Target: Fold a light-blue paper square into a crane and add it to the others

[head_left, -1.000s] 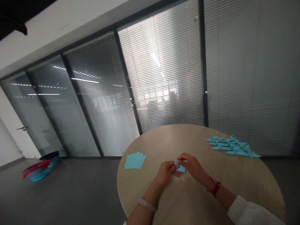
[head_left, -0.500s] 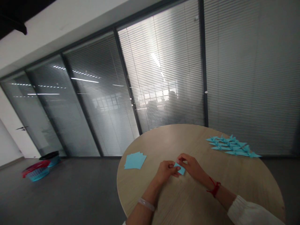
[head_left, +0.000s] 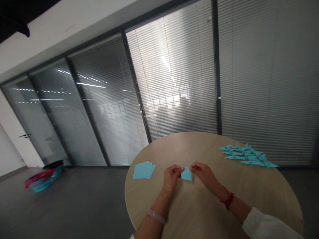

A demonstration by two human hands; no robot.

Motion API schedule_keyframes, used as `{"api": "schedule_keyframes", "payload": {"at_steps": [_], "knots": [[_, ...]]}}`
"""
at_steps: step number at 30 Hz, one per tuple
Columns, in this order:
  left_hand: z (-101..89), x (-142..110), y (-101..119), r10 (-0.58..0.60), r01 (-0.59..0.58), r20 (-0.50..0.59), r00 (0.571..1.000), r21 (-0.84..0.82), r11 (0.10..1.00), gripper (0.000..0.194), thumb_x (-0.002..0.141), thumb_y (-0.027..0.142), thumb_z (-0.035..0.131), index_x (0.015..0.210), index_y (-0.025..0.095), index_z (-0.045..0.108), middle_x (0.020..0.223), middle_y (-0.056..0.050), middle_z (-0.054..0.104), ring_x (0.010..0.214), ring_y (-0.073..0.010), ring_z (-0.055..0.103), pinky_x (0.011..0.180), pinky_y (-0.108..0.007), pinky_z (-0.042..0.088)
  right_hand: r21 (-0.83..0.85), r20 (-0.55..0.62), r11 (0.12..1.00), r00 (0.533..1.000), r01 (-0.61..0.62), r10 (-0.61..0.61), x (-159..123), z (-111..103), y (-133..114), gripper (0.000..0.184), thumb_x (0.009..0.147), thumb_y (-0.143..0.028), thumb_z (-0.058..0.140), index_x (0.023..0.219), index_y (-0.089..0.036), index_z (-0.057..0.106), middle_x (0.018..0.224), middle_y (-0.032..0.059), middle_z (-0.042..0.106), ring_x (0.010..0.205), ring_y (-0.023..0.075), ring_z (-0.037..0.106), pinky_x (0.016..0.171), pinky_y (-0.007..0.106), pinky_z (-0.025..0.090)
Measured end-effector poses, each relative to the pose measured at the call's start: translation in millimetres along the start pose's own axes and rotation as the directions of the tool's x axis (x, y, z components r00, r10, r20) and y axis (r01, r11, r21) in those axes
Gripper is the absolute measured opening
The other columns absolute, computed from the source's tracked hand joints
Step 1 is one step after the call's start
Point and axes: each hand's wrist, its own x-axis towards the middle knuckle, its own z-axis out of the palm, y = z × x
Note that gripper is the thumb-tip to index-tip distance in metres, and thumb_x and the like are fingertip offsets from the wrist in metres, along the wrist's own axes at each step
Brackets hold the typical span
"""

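Observation:
A small folded piece of light blue paper (head_left: 186, 174) is held just above the round wooden table (head_left: 211, 212), between both hands. My left hand (head_left: 171, 175) pinches its left corner with closed fingers. My right hand (head_left: 202, 172) pinches its right corner, also closed. A red string bracelet circles my right wrist, and a pale bangle my left.
A stack of blue paper squares (head_left: 144, 170) lies at the table's left edge. Several folded blue paper cranes (head_left: 248, 155) lie in a group at the far right. Glass walls with blinds stand behind. Red and blue baskets (head_left: 40, 181) sit on the floor at left.
My hands have drawn apart, the left going leftward. The paper, earlier half covered by my fingers close to the table, now shows wider and stretched between the two pinches.

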Motion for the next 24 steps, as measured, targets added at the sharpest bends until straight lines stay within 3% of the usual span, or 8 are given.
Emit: {"api": "schedule_keyframes", "payload": {"at_steps": [9, 17, 24], "knots": [[3.2, -8.5, 6.7, 0.230, -0.236, 0.053, 0.972, 0.185, 0.954, 0.035, 0.084, 0.048, 0.048, 0.070, 0.016, 0.053, 0.063, 0.002, 0.048, 0.060, -0.0123, 0.047, 0.057, -0.022, 0.039, 0.115, 0.027, 0.993, 0.999, -0.038, 0.035, -0.8, -2.5, -4.6, 0.026, 0.074, -0.041, 0.058, 0.074, -0.016, 0.066, 0.072, 0.0055, 0.070, 0.071, 0.0209, 0.065, 0.067, 0.028, 0.046], [4.0, -13.0, 10.9, 0.314, -0.307, 0.064, 0.947, 0.465, 0.830, 0.032, 0.091, 0.041, 0.036, 0.073, 0.018, 0.048, 0.062, 0.002, 0.046, 0.059, -0.0130, 0.045, 0.058, -0.024, 0.033, 0.085, 0.079, 0.996, 0.997, -0.024, 0.017, -1.9, -1.7, -6.5, 0.031, 0.076, -0.043, 0.055, 0.077, -0.016, 0.067, 0.075, 0.0071, 0.071, 0.074, 0.0218, 0.066, 0.070, 0.030, 0.047], [2.2, -15.6, 14.5, 0.357, -0.358, 0.108, 0.928, 0.523, 0.773, 0.031, 0.092, 0.037, 0.034, 0.071, 0.019, 0.048, 0.062, 0.002, 0.048, 0.059, -0.0140, 0.045, 0.059, -0.025, 0.032, 0.082, 0.102, 0.996, 0.995, -0.027, 0.019, -3.2, -1.7, -7.6, 0.029, 0.076, -0.042, 0.055, 0.076, -0.016, 0.066, 0.073, 0.0050, 0.071, 0.072, 0.0201, 0.065, 0.070, 0.028, 0.047]]}}
